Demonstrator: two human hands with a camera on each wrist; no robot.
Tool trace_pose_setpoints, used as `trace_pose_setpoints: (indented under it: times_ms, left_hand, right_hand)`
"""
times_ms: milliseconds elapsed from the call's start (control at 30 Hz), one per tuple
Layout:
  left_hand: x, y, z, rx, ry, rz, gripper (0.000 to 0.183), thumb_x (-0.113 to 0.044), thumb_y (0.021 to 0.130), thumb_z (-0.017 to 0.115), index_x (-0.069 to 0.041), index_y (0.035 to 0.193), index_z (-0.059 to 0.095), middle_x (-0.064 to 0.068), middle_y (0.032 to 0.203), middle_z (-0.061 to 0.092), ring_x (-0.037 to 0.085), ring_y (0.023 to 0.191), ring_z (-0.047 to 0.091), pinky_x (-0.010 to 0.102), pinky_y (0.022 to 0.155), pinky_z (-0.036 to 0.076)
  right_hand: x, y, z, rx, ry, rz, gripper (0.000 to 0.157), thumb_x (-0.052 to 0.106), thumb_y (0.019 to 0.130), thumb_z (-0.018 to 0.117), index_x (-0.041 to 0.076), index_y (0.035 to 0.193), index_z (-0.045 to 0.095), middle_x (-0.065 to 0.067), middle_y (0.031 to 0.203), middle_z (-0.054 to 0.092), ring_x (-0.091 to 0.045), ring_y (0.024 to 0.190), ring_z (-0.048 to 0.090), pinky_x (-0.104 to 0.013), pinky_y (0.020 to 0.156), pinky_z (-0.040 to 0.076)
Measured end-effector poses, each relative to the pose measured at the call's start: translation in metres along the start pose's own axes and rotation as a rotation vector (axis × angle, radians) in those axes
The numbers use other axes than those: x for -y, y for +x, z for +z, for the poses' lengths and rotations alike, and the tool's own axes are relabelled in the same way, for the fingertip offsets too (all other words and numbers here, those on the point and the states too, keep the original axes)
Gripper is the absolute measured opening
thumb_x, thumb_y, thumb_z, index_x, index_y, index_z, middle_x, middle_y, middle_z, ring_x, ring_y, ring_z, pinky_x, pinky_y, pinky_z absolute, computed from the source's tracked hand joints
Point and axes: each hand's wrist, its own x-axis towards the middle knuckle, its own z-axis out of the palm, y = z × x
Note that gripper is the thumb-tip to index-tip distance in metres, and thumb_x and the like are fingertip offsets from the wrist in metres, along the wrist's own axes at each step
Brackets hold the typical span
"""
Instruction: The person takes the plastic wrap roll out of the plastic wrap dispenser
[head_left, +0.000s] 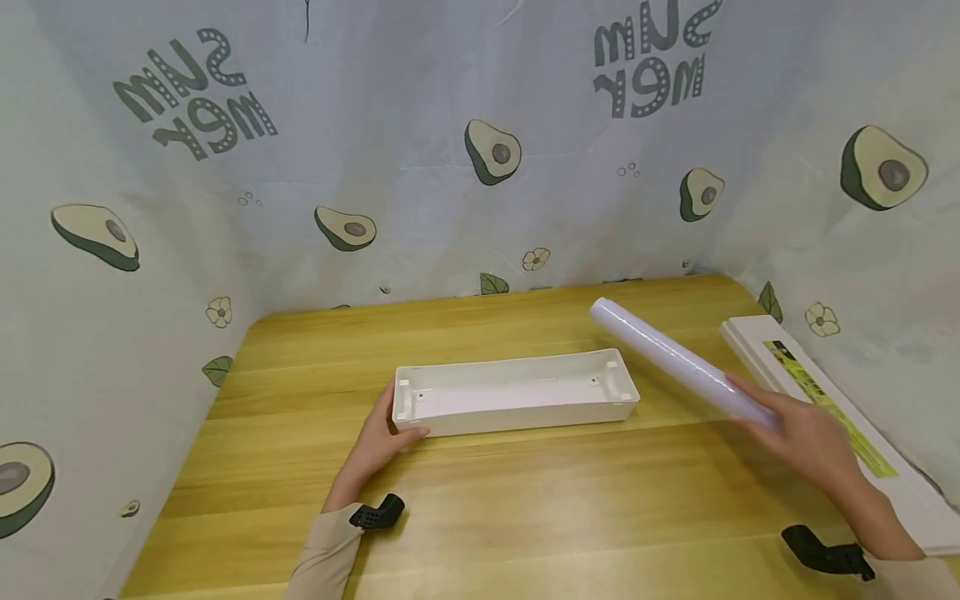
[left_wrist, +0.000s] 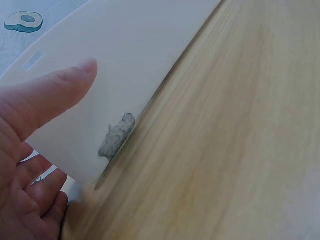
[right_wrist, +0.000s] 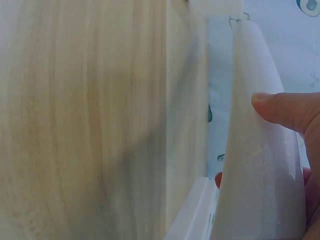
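Note:
A long white open-topped plastic box [head_left: 510, 419] lies on the wooden table, its hollow side up. At its left end my left hand [head_left: 378, 437] grips it, thumb on the front wall and fingers round behind the end. The left wrist view shows a grey smudge [left_wrist: 117, 137] low on the box wall [left_wrist: 120, 75], below the thumb. My right hand [head_left: 806, 433] holds a roll of shiny translucent film [head_left: 675, 358] by its near end, raised over the table and slanting up to the left. In the right wrist view the thumb lies along the roll [right_wrist: 260, 150].
At the table's right edge lies a long white flat box [head_left: 757, 342] with a yellow-green label [head_left: 832, 408]. Behind and beside the wooden table [head_left: 315, 350] hangs a white curtain [head_left: 420, 208] printed with avocados and lettering. Black wrist cameras are strapped on both wrists.

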Motion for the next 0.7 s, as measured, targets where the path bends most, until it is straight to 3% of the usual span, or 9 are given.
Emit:
trace_pose_setpoints:
  times_ms: [100,233,333,467,567,700]
  left_hand:
    - [-0.015,-0.002,-0.001,0.007,0.003,-0.008,0.098,-0.008,0.076,0.076,-0.005,0.151,0.012,0.021,0.153,0.024,0.038,0.142,0.022,0.057,0.115,0.014]
    - [-0.019,-0.001,-0.002,0.005,0.008,-0.012,0.098,-0.006,0.076,0.076,-0.005,0.151,0.012,0.02,0.153,0.024,0.037,0.142,0.022,0.056,0.115,0.015]
    - [-0.005,0.002,0.0,-0.002,0.004,0.006,0.099,-0.01,0.076,0.077,-0.011,0.151,0.013,0.016,0.154,0.024,0.034,0.143,0.022,0.055,0.116,0.015]
    - [-0.001,0.0,0.002,0.003,0.0,0.006,0.099,-0.013,0.076,0.077,-0.011,0.151,0.013,0.016,0.155,0.023,0.035,0.143,0.022,0.055,0.116,0.015]
    - [0.0,-0.002,0.003,-0.001,-0.001,-0.002,0.099,-0.013,0.076,0.077,-0.011,0.151,0.013,0.016,0.155,0.024,0.035,0.143,0.022,0.054,0.116,0.016]
    - [0.0,-0.002,0.004,-0.004,0.004,0.004,0.098,-0.012,0.077,0.077,-0.011,0.151,0.013,0.016,0.154,0.024,0.035,0.142,0.024,0.054,0.115,0.018]
  right_hand:
    - [-0.002,-0.004,0.0,-0.008,0.006,0.018,0.062,0.03,0.079,0.073,0.025,0.136,0.05,-0.026,0.079,0.066,0.003,0.046,0.024,-0.021,0.042,0.021]
    - [-0.003,-0.006,-0.001,-0.019,0.001,0.034,0.062,0.03,0.078,0.073,0.023,0.136,0.05,-0.029,0.08,0.066,0.002,0.046,0.025,-0.022,0.042,0.021]
    - [-0.003,-0.007,-0.002,-0.013,-0.005,0.051,0.063,0.03,0.079,0.073,0.023,0.136,0.05,-0.027,0.076,0.065,0.0,0.046,0.026,-0.022,0.042,0.022]
    - [-0.005,-0.011,-0.002,0.008,-0.021,0.063,0.064,0.032,0.081,0.071,0.025,0.139,0.046,-0.013,0.056,0.057,0.0,0.044,0.024,-0.022,0.041,0.021]
    - [-0.006,-0.013,0.0,0.029,-0.016,0.066,0.066,0.032,0.083,0.069,0.025,0.142,0.041,-0.006,0.053,0.053,-0.001,0.044,0.025,-0.023,0.041,0.022]
    - [-0.006,-0.015,0.0,0.069,0.001,0.082,0.066,0.029,0.085,0.067,0.018,0.144,0.038,-0.01,0.057,0.057,-0.006,0.047,0.032,-0.025,0.043,0.024]
